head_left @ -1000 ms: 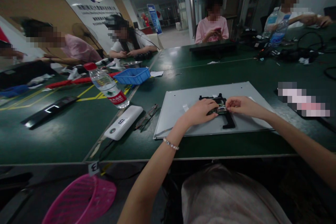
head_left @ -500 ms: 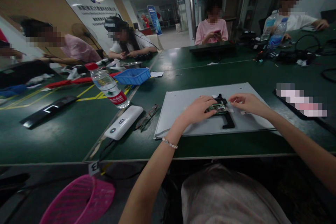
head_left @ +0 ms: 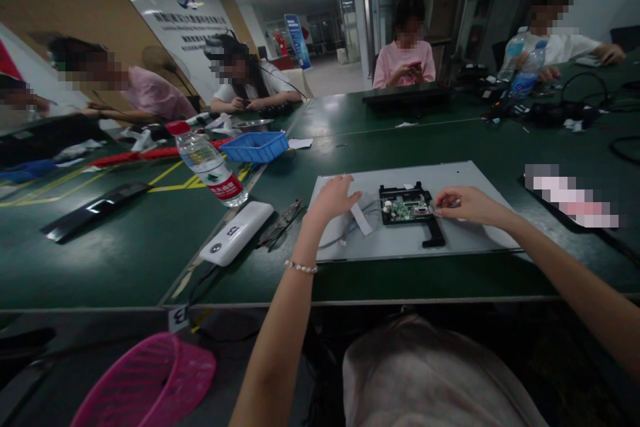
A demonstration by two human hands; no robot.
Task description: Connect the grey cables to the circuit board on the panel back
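A green circuit board [head_left: 403,209] sits in a black frame [head_left: 434,235] on a flat grey panel [head_left: 470,177]. My left hand [head_left: 334,199] is over the panel's left part, fingers apart and holding nothing. Between it and the board lie a white strip [head_left: 361,219] and a thin grey cable [head_left: 340,240]. At the board's right edge, my right hand [head_left: 463,205] has its thumb and fingers pinched together; what they hold, if anything, is too small to name.
Left of the panel are glasses [head_left: 280,225], a white power bank [head_left: 237,233], a water bottle [head_left: 213,170] and a blue tray [head_left: 256,147]. A phone [head_left: 570,203] lies right. A pink basket [head_left: 150,380] stands below the table edge. Several people sit around the table.
My left hand has moved left off the circuit board, uncovering the board, the white strip and the cable. My right hand has stayed near the board's right edge, slightly lower in view.
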